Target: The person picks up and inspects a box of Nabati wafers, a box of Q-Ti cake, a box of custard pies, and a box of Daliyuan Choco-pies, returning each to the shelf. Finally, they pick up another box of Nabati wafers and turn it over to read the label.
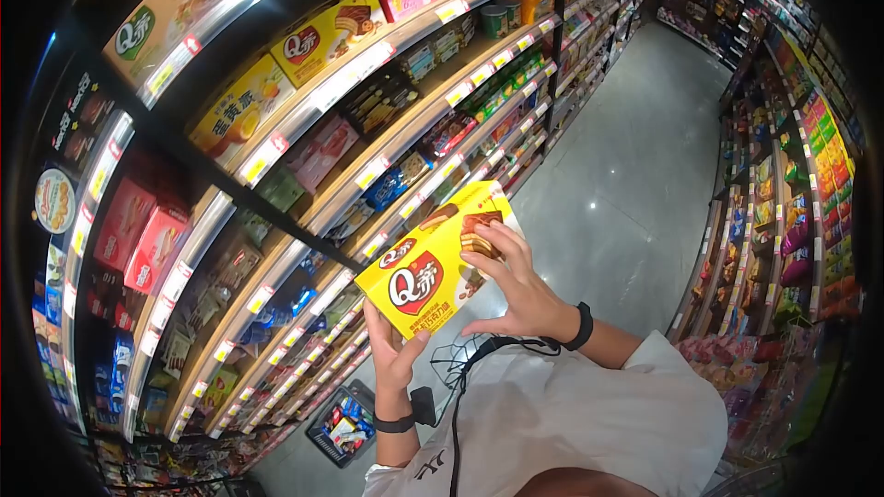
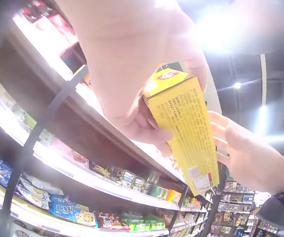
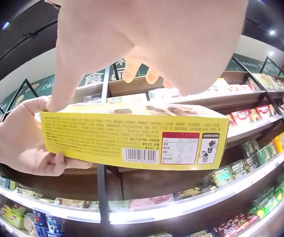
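A yellow cake box (image 1: 419, 262), with a red "Q" emblem and cake pictures, is tilted in front of the person's chest. The left hand (image 1: 392, 354) grips its lower left corner, thumb on the front and fingers behind. Over the right part of the front, the right hand (image 1: 523, 290) lays fairly straight fingers on the cake picture, its thumb spread apart. In the left wrist view, a printed yellow side (image 2: 186, 133) of the box shows below the left hand. The right wrist view shows a side panel (image 3: 142, 140) with barcode and nutrition table.
Shelves of packaged snacks rise on the left, with a similar yellow box (image 1: 327, 32) on an upper one. A dark shopping basket (image 1: 341, 428) holding several packets stands on the floor. The aisle floor (image 1: 626, 156) runs ahead, with another snack shelf (image 1: 764, 212) on the right.
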{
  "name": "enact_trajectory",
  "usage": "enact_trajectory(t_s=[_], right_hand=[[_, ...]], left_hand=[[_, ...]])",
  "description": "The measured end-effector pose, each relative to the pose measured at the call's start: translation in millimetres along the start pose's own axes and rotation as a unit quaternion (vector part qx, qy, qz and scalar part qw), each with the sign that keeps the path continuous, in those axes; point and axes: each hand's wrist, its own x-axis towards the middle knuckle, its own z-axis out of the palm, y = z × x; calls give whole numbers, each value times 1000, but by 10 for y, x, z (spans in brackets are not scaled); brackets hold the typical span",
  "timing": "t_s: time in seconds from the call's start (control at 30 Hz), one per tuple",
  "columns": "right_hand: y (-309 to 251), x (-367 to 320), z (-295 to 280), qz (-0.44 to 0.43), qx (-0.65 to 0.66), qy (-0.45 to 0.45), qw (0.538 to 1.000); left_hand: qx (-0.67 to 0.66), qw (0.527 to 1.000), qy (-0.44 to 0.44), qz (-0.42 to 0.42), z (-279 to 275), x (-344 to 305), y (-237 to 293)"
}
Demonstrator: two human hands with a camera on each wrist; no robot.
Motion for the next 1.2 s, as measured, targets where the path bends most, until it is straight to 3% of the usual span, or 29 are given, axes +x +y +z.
enact_trajectory(t_s=[0.17,0.33,0.7,0.77,0.9,1.03,1.2], right_hand=[[448,285,-114,-38,-76,-17,996],[751,780,-137,-117,-74,20,990],[992,2240,65,-205,-58,-20,977],[1125,2600,87,-228,-62,41,971],[1312,3387,-42,-248,-198,138,938],[1534,4057,-99,-261,-194,202,924],[1684,4651,-90,-287,-216,208,910]], left_hand=[[59,997,-34,23,178,342,-110],[41,998,16,54,301,626,-32],[-20,994,18,105,-274,1484,148],[-18,992,-7,126,-400,1653,149],[32,993,-20,113,-643,1923,185],[47,994,5,99,-789,2071,77],[85,991,54,92,-857,2266,-94]])
